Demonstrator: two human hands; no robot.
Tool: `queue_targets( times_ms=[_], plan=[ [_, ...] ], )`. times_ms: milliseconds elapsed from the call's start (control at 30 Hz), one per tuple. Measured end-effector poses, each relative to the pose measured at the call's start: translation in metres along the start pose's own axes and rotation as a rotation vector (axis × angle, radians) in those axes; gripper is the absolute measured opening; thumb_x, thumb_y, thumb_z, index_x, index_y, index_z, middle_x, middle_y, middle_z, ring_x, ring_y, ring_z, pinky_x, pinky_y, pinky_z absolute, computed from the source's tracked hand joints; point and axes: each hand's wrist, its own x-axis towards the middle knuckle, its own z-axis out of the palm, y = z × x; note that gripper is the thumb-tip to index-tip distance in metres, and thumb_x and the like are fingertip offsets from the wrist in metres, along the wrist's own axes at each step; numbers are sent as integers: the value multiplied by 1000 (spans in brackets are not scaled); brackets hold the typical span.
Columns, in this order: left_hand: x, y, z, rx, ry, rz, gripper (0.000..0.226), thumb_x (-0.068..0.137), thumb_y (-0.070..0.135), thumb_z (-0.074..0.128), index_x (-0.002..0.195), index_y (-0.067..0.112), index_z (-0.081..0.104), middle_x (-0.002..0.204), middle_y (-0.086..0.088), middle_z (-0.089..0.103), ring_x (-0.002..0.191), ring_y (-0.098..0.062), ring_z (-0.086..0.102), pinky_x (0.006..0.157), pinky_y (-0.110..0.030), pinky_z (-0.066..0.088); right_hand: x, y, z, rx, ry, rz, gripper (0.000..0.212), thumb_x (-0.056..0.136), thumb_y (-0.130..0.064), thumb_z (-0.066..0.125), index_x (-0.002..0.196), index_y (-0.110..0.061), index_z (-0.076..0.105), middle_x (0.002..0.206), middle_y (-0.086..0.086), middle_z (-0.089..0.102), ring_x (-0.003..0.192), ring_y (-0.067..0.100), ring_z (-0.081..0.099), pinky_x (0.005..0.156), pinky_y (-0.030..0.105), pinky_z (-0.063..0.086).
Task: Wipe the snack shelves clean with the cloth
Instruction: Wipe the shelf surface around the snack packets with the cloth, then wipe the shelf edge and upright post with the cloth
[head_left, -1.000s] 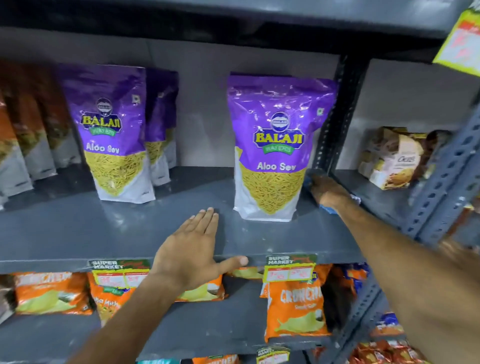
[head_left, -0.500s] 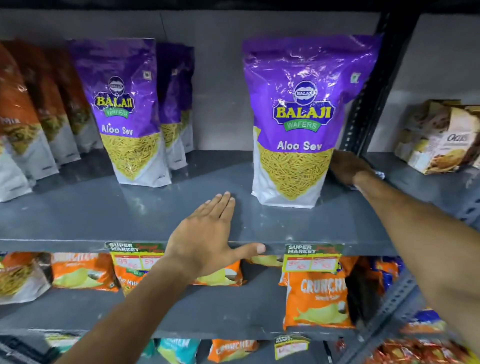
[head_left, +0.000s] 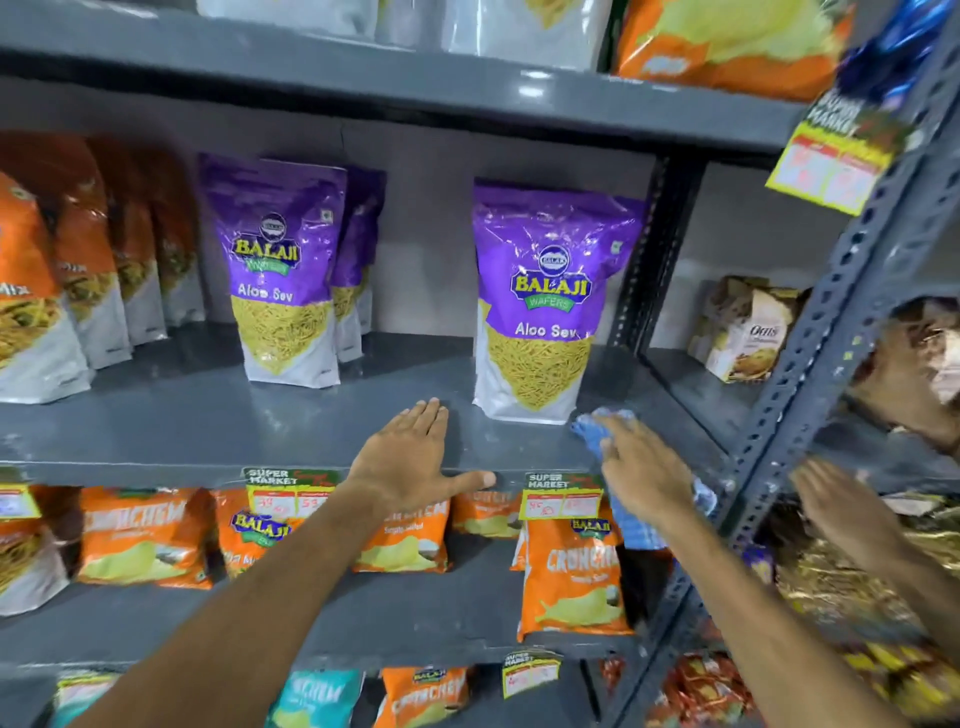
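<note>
Grey shelf (head_left: 208, 421): two front purple pouches (head_left: 545, 301), flat left hand (head_left: 410, 457), right hand (head_left: 644, 467) seemingly on blue cloth (head_left: 597, 423).

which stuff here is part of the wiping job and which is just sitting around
In the job:
blue cloth
right hand, on the cloth
left hand, flat on the shelf edge
grey shelf

Just there:
purple Aloo Sev bag
orange snack bags
price tags

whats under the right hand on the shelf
A blue cloth lies under the right hand, pressed to the grey shelf; its ends show past the fingertips and wrist. The part beneath the palm is covered.
</note>
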Motion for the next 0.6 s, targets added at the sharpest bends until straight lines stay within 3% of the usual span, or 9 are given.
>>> queue_targets(
  times_ms=[167, 333, 467, 600],
  plan=[
    [-11, 7, 3, 31, 35, -8, 115, 89, 90, 23, 167, 8, 4, 178, -10, 4, 164, -24, 4, 133, -38, 5, -33, -42, 10, 35, 52, -167, 45, 104, -18, 43, 148, -22, 47, 154, 3, 51, 146, 21, 41, 119, 36, 33],
    [-41, -4, 24, 135, 180, 72, 107, 92, 82, 11, 166, 4, 10, 177, -14, 9, 164, -27, 6, 134, -41, 6, -48, -93, 25, 99, 121, -349, 43, 101, -18, 51, 144, -23, 54, 148, 2, 57, 142, 22, 47, 117, 37, 37],
    [-83, -14, 52, 241, 348, 154, 97, 101, 71, 29, 164, -2, 17, 175, -21, 11, 163, -35, 9, 133, -51, 16, -56, -115, 47, 106, 194, -445, 42, 102, -30, 50, 143, -28, 54, 147, 2, 58, 139, 22, 50, 113, 39, 44],
    [-121, -28, 100, 238, 332, 166, 95, 103, 67, 37, 165, -1, 12, 175, -20, 5, 164, -34, 3, 134, -50, 12, -80, -123, 83, 164, 334, -554, 45, 100, -13, 61, 144, -22, 56, 154, 6, 50, 148, 24, 40, 121, 40, 34]
  ],
)
